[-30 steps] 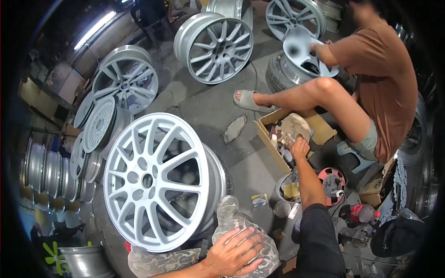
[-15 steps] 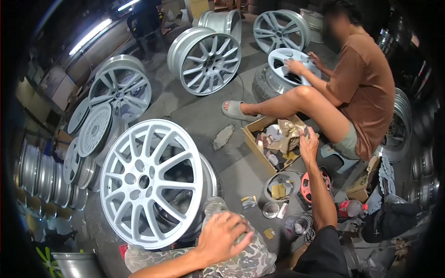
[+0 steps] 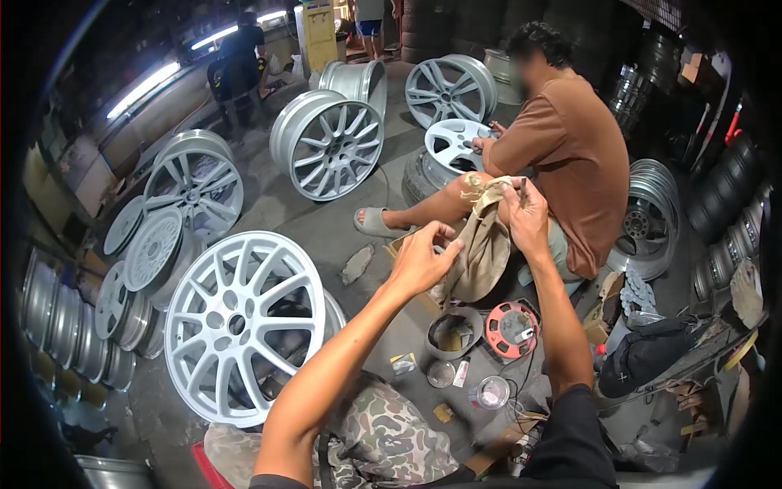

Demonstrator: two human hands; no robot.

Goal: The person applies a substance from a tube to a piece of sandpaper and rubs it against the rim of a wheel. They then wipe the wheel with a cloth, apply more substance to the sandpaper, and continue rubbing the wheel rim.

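Observation:
A tan cloth (image 3: 481,248) hangs from my right hand (image 3: 525,213), whose fingers pinch its top edge. My left hand (image 3: 425,259) is raised at the cloth's left side, fingers curled and apart, with nothing visible between them. Behind the cloth, a cardboard box (image 3: 423,306) is mostly hidden. A white multi-spoke wheel rim (image 3: 237,324) leans on the floor to the left of my camouflage-covered leg (image 3: 391,432).
A co-worker in a brown shirt (image 3: 582,163) sits beyond the cloth, at a white rim (image 3: 450,145) on a tire. A red reel (image 3: 511,329), a round container (image 3: 454,332) and a clear cup (image 3: 493,392) stand near my right arm. More rims (image 3: 336,146) stand behind.
My right hand has lifted the tan cloth out of the box area. My left hand has risen from my leg toward the cloth. The view has shifted right and upward.

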